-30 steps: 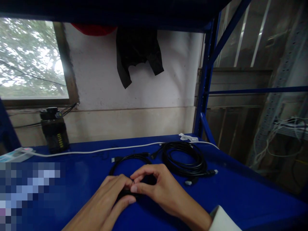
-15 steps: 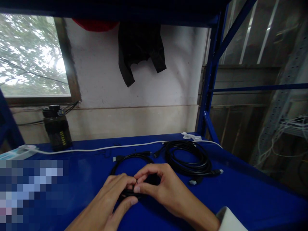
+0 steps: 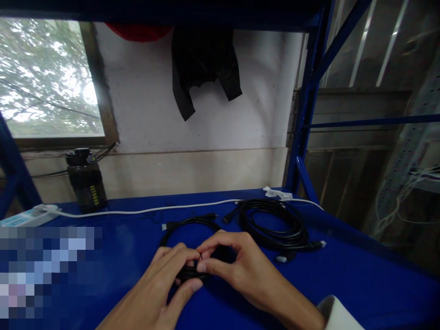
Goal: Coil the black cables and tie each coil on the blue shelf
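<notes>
Since a second ago the view has swung a little, so the window, bottle and cables all sit farther right; the two hands keep to the same small coil, their pose barely changed.

The blue frame [image 3: 307,105] stands around the work, with a pale wall [image 3: 144,105] behind it. The blue table [image 3: 127,247] spreads across the lower part of the view, its near left corner hidden by a blurred patch. A window [image 3: 51,82] lets in light at the upper left, and a black garment [image 3: 206,59] hangs before the wall, just right of a red item [image 3: 139,32].

On the table, the larger coil [image 3: 278,238] of black cable lies right of the hands, plugs sticking out around it. A dark bottle [image 3: 85,183] stands upright at the back left. The left hand [image 3: 168,275] is closed around the near side of the small coil [image 3: 188,273], thumb below and fingers above. The right hand [image 3: 237,259], with a white sleeve [image 3: 340,316] behind its wrist, brings thumb and forefinger together on a thin dark strand [image 3: 200,257] at the coil, right by the left fingertips. The small coil rests on the table under both hands, its far arc showing beyond them. A white cable [image 3: 137,212] runs along the back, near a crumpled white scrap [image 3: 277,193].
</notes>
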A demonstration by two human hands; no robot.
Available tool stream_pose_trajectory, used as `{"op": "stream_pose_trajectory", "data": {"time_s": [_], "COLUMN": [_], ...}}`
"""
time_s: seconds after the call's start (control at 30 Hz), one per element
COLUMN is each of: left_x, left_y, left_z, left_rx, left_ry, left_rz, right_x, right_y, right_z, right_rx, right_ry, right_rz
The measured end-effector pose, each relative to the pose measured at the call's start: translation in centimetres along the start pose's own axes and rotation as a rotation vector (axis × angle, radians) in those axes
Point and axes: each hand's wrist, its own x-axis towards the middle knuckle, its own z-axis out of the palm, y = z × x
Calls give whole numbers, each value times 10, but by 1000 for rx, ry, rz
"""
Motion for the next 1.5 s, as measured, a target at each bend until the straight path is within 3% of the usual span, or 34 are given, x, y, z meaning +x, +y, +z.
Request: {"op": "stream_pose_trajectory", "data": {"time_s": [0.17, 0.47, 0.97, 1.5], "left_x": [-11, 9, 13, 13], "left_y": [-14, 15, 12, 8], "left_z": [9, -11, -11, -9], "left_rx": [110, -118, -180, -147], "left_ry": [8, -66, -23, -8], "left_rz": [-44, -62, -56, -65], "right_x": [1, 0, -2, -1], "right_y": [0, 2, 7, 1], "right_z": [0, 0, 0, 0], "right_rx": [-1, 6, -46, -129], "right_ry": [-13, 21, -38, -58], "right_rz": [-13, -14, -125, -91]}}
